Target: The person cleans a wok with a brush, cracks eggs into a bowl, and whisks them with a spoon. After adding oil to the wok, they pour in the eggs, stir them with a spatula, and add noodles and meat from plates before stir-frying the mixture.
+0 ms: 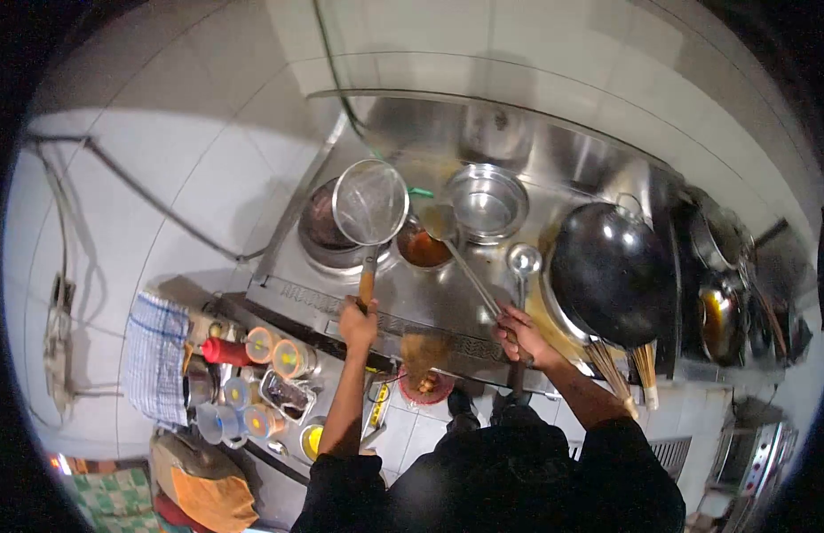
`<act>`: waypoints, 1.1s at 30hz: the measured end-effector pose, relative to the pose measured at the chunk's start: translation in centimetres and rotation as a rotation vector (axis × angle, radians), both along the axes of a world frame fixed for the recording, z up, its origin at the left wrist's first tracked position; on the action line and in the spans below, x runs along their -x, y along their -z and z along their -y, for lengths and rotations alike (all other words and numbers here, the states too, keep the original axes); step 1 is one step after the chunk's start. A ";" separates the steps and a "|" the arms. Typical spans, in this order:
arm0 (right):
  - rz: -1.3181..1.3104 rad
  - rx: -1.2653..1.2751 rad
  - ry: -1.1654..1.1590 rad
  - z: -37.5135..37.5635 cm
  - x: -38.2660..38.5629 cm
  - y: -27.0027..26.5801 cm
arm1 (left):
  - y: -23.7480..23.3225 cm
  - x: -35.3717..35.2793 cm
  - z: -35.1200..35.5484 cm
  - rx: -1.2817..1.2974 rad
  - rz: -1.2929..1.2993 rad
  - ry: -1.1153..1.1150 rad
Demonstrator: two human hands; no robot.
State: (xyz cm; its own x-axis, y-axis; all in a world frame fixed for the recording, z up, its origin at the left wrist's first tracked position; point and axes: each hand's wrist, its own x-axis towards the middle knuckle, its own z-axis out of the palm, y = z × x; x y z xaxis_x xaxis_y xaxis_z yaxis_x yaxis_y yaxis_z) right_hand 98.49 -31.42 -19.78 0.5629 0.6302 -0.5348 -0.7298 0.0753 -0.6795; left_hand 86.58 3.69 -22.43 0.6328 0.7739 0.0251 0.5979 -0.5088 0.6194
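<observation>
My left hand [359, 323] is closed round the wooden handle of a round mesh strainer [370, 202], raised over the stove's left side. The strainer overlaps a dark round pot [325, 218] behind it. My right hand [524, 338] grips a long-handled wok spatula [470, 274], its head beside a pot of reddish-brown sauce [424, 248]. The handle of a metal ladle [523, 259] also runs down into my right hand. Behind these tools sits a metal bowl [488, 202] of clear liquid.
A black wok [614, 271] stands on the right, with bamboo brushes [645, 373] below it. Further right is a pan with yellow liquid [716, 320]. Containers, a red bottle [224, 352] and a checked cloth [156, 355] crowd the left counter. A red basket [426, 387] lies below the stove edge.
</observation>
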 end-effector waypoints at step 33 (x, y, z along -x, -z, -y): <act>0.225 1.008 -0.292 33.8 -5.9 -19.7 | 5.8 -5.0 5.8 0.385 0.079 0.355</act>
